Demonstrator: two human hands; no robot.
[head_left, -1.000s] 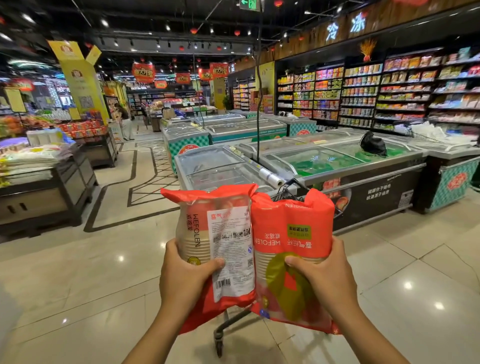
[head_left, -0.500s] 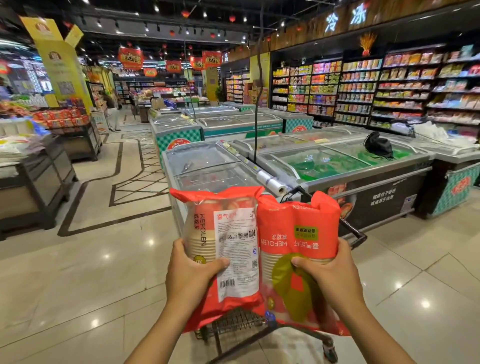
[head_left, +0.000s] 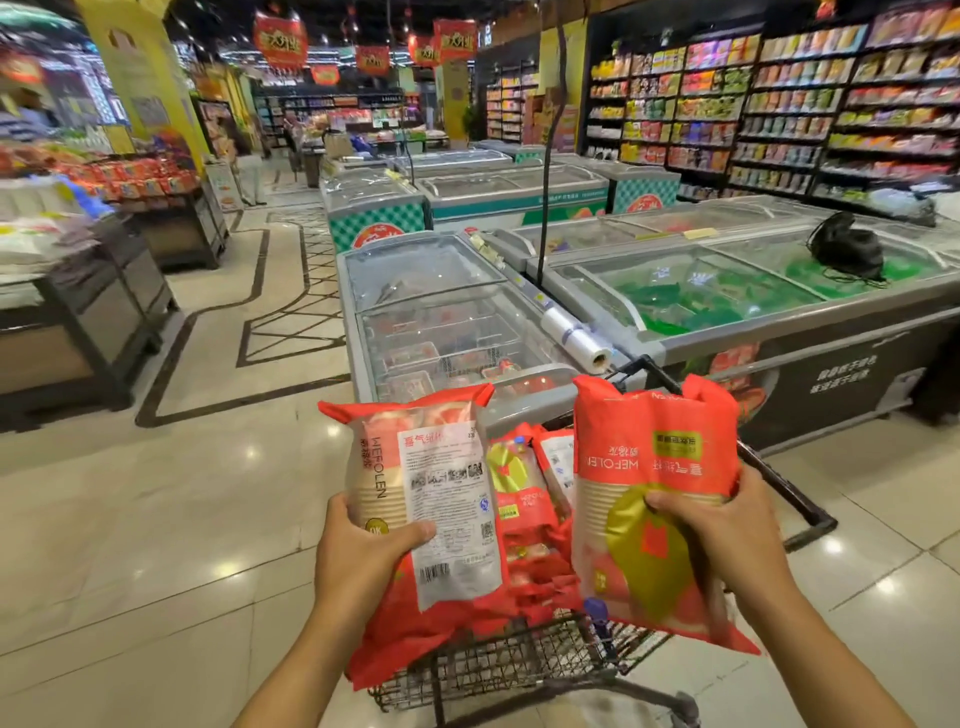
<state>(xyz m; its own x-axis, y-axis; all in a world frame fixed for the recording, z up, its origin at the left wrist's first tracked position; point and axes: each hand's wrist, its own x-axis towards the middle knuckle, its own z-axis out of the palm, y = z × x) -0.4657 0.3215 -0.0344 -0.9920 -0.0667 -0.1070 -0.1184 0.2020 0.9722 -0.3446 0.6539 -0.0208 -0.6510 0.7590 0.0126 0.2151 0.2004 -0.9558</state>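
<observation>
Head view: left hand (head_left: 363, 551) grips the left pack (head_left: 431, 493) of paper cups, thumb across its white label side, the other fingers hidden behind. Right hand (head_left: 727, 530) grips the right pack (head_left: 649, 493), thumb on the gold print and fingers wrapped round its far edge. Both are clamped, one pack each. The packs are red, held roughly upright and side by side, not touching. Print on the right pack reads upside down.

Both packs are held above the wire shopping cart (head_left: 519, 670). More red packs (head_left: 524, 509) of the same kind lie in the cart, visible through the gap between the two held ones.

Just beyond the cart is a glass-topped chest freezer (head_left: 441, 312), with a roll of plastic bags (head_left: 576, 338) on its rim. A black bag (head_left: 847, 247) sits on the next freezer to the right. Stocked shelves (head_left: 779, 104) run along the right wall. The tiled floor (head_left: 156, 519) is glossy.
</observation>
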